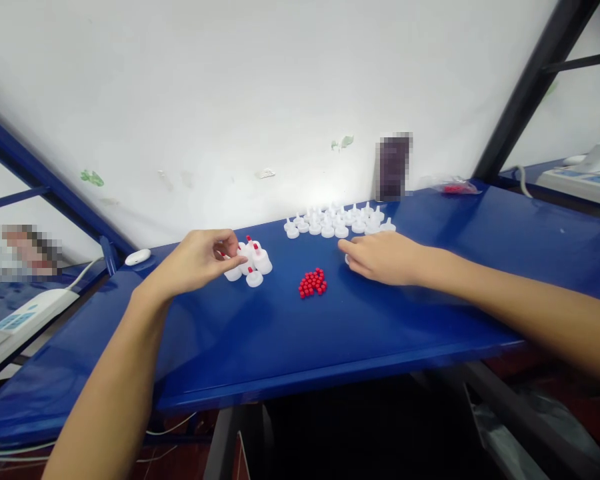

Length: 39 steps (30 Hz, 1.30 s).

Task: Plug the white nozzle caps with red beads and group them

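My left hand is at the left group of white nozzle caps, its thumb and fingers curled round one red-tipped cap that they partly hide. Beside it stand several more white caps with red tips, one of them a lone nozzle cap in front. My right hand rests low over the table, fingers closed on a white nozzle cap, of which only a small edge shows. Between the hands lies a patch of small red tips.
White nozzle caps without red tips stand clustered near the wall. A blurred dark object leans there. A clear bag with red pieces lies at the back right, a white oval case at the left. Blue table; frame posts flank it.
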Available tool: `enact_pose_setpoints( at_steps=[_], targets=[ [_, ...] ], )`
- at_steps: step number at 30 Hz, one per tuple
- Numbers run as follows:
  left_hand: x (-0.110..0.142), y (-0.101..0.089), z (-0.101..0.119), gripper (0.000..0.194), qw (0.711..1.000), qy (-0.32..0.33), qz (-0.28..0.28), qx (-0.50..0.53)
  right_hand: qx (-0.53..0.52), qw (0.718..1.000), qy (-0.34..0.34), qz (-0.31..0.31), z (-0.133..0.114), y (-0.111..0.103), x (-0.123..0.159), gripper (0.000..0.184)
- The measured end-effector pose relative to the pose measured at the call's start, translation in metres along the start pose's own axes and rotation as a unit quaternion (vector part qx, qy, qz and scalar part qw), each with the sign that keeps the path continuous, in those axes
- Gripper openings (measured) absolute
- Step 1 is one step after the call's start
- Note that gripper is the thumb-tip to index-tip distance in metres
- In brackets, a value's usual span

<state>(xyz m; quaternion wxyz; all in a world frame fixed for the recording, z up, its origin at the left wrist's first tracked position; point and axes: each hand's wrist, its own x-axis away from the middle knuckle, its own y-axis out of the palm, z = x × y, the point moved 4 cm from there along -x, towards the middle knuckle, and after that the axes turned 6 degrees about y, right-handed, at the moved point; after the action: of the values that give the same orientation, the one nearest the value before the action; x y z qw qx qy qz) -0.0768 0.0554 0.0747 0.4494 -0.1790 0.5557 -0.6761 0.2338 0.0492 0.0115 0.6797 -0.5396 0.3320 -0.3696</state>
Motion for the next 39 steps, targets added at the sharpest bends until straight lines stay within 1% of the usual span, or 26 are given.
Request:
enact_pose_setpoints(
  at_steps=[5, 9, 11, 14, 17, 19, 22, 23, 26, 27, 28, 30, 32, 33, 36, 39],
  targets=[
    [-0.002, 0.006, 0.008, 0.030, 0.995, 0.063, -0.016, -0.070, -0.002, 1.000, -0.002, 0.003, 0.000, -0.001, 0.000, 0.028],
    [-0.003, 0.010, 0.015, 0.030, 0.986, 0.090, -0.043, -0.134, 0.026, 1.000, -0.008, 0.014, -0.003, -0.002, 0.001, 0.031],
    [-0.003, 0.013, 0.017, 0.029, 0.983, 0.090, -0.060, -0.147, 0.037, 0.999, -0.012, 0.019, -0.005, -0.002, 0.001, 0.034],
    [-0.004, 0.019, 0.018, 0.027, 0.984, 0.077, -0.077, -0.138, 0.040, 0.999, -0.012, 0.018, -0.006, -0.002, 0.002, 0.034],
    [-0.006, 0.023, 0.021, 0.027, 0.988, 0.059, -0.086, -0.115, 0.038, 0.999, -0.010, 0.019, -0.006, -0.003, 0.002, 0.037],
    [-0.005, 0.023, 0.024, 0.029, 0.989, 0.059, -0.084, -0.103, 0.035, 0.999, -0.011, 0.021, -0.007, -0.003, 0.002, 0.039],
    [-0.003, 0.015, 0.028, 0.034, 0.991, 0.057, -0.061, -0.103, 0.032, 0.999, -0.012, 0.029, -0.006, -0.002, 0.001, 0.040],
    [-0.001, 0.009, 0.029, 0.036, 0.992, 0.051, -0.038, -0.109, 0.033, 0.999, -0.012, 0.033, -0.005, -0.001, 0.001, 0.040],
    [0.003, -0.006, 0.034, 0.042, 0.990, 0.030, 0.057, -0.122, 0.042, 0.998, -0.018, 0.047, -0.006, 0.001, 0.000, 0.036],
    [0.003, -0.007, 0.036, 0.044, 0.991, 0.028, 0.073, -0.111, 0.046, 0.997, -0.028, 0.053, -0.008, 0.001, -0.001, 0.034],
    [0.003, -0.005, 0.040, 0.045, 0.993, 0.030, 0.073, -0.091, 0.049, 0.996, -0.044, 0.062, -0.010, 0.000, -0.001, 0.032],
    [0.000, 0.009, 0.049, 0.046, 0.998, 0.046, 0.035, -0.033, 0.050, 0.991, -0.089, 0.084, -0.019, -0.003, 0.000, 0.029],
    [-0.003, 0.030, 0.059, 0.045, 0.997, 0.071, -0.009, 0.009, 0.046, 0.985, -0.129, 0.101, -0.028, -0.006, 0.001, 0.029],
    [-0.005, 0.041, 0.063, 0.045, 0.996, 0.079, -0.025, 0.023, 0.042, 0.984, -0.138, 0.105, -0.032, -0.007, 0.002, 0.029],
    [-0.009, 0.072, 0.071, 0.043, 0.990, 0.096, -0.070, 0.072, 0.017, 0.986, -0.124, 0.108, -0.036, -0.012, 0.004, 0.033],
    [-0.012, 0.088, 0.070, 0.042, 0.985, 0.093, -0.079, 0.123, -0.010, 0.992, -0.075, 0.102, -0.032, -0.015, 0.004, 0.041]
  ],
)
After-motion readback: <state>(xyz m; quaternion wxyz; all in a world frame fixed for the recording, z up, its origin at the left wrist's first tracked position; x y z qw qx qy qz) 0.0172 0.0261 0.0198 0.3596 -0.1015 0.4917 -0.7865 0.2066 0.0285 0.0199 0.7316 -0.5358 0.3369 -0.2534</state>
